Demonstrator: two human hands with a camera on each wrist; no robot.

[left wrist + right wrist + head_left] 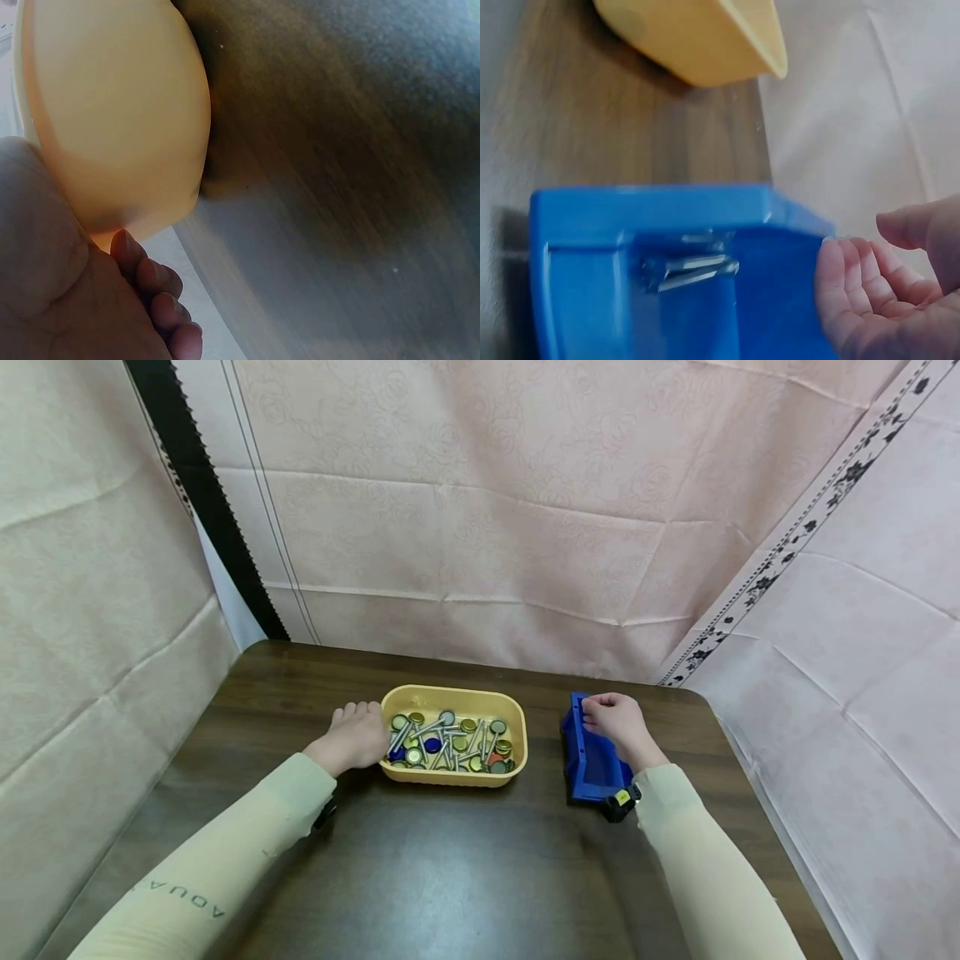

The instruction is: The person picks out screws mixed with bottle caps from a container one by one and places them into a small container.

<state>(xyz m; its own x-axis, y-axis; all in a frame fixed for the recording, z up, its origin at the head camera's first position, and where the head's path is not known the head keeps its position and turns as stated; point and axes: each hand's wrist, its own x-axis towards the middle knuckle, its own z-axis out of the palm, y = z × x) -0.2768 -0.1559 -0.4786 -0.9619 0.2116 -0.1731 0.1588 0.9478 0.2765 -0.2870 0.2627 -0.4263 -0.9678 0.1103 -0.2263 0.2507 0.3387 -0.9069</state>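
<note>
At the left end of a yellow plastic basket [450,778], my left hand [358,735] holds the rim. Its fingers [161,277] curl close to the outside of the end wall, while the thumb's tip is hidden. Inside the basket lie bottle caps [460,744] in gold, blue and red, mixed with several silver bolt-like rods [482,735]. Over the far part of a blue plastic bin [600,768] hovers my right hand [617,718]. Its fingers bend loosely with the thumb apart, and nothing is between them. A few silver rods [694,271] lie in the bin against one side wall.
Both containers stand on a dark brown wooden table [480,860], the bin to the right of the basket with a gap between. Pale patterned cloth [487,527] hangs behind the table's far edge and along both sides.
</note>
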